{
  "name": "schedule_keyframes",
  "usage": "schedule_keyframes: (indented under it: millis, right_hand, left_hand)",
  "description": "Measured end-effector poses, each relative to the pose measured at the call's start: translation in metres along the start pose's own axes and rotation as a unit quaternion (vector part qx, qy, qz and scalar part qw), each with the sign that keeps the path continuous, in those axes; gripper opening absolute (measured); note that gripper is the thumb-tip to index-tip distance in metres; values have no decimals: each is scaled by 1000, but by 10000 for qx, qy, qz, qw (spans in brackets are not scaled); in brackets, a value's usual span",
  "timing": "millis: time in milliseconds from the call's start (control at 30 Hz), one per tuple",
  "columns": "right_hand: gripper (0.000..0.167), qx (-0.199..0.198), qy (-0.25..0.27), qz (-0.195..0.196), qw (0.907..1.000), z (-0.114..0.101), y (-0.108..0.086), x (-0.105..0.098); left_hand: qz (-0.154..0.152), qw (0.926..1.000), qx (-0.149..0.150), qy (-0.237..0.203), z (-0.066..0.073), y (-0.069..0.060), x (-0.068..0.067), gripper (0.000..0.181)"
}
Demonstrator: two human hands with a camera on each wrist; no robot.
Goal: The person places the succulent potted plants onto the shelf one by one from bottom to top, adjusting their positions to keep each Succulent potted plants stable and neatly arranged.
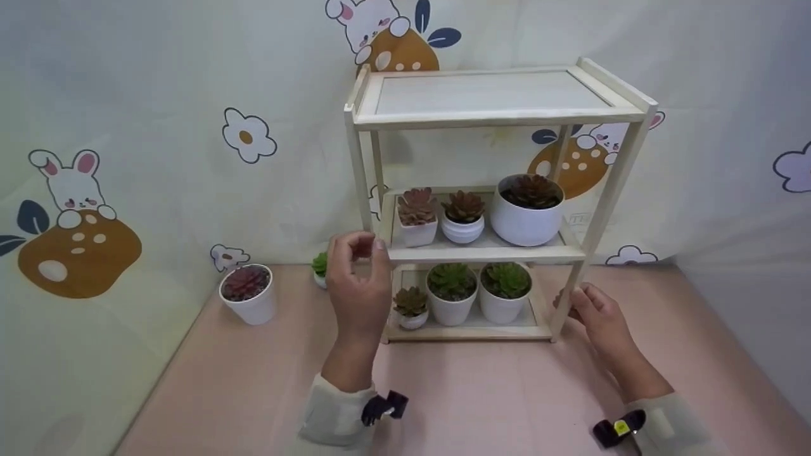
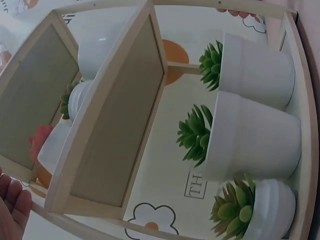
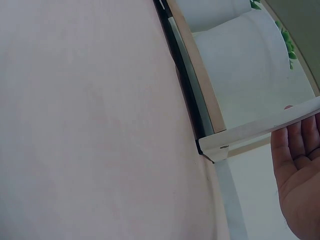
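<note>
A three-tier wooden shelf (image 1: 488, 254) stands upright on the pink surface. My left hand (image 1: 360, 278) is at its left post beside the middle tier, fingers curled and thumb tip near the wood; part of that grip is hidden. Lower down, my right hand (image 1: 602, 316) holds the right post, its fingers (image 3: 296, 137) passing behind the wood. On the middle tier sit a square-potted reddish succulent (image 1: 418, 218), a small round-potted succulent (image 1: 463, 218) and a large white pot (image 1: 527, 218). The bottom tier bears a small succulent (image 1: 412, 307) and two green succulents (image 1: 452, 294) in white pots.
To the left, a white pot with a dark red succulent (image 1: 250, 294) stands on the pink surface (image 1: 469, 392). A small green succulent (image 1: 320, 266) is partly hidden behind my left hand. A patterned cloth (image 1: 177, 209) hangs behind the shelf. The top tier (image 1: 481, 92) bears nothing.
</note>
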State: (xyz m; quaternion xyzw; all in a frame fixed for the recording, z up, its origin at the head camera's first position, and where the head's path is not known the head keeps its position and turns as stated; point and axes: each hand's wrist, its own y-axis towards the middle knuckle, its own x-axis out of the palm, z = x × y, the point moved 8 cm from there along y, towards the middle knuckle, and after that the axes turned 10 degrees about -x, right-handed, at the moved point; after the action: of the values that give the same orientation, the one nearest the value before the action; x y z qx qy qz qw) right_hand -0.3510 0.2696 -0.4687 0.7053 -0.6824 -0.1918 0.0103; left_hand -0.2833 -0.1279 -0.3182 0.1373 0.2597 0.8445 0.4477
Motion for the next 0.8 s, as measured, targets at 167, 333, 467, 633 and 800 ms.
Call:
schedule_keyframes:
  millis: [167,333,467,633,800]
  right_hand:
    - [54,11,-60,-8,10000,1,1,0]
    - [59,-41,0,7,10000,-1,1,-2]
    - [55,-25,34,13,10000,-1,1,-2]
    - [48,-55,139,61,9999,-2,2,-1]
    - [49,-85,250,103,9996,0,2,0]
  left_hand:
    - [405,9988,-203,-179,-20,12,-12,11]
    - [484,9953,-829,-84,-56,25,-19,17]
    - [455,9903,-1313,29,-86,31,-23,21]
    - [477,9853,-1632,184,-120,35,-26,23]
    - [465,9767,-2085,198,-156,31,-30,26]
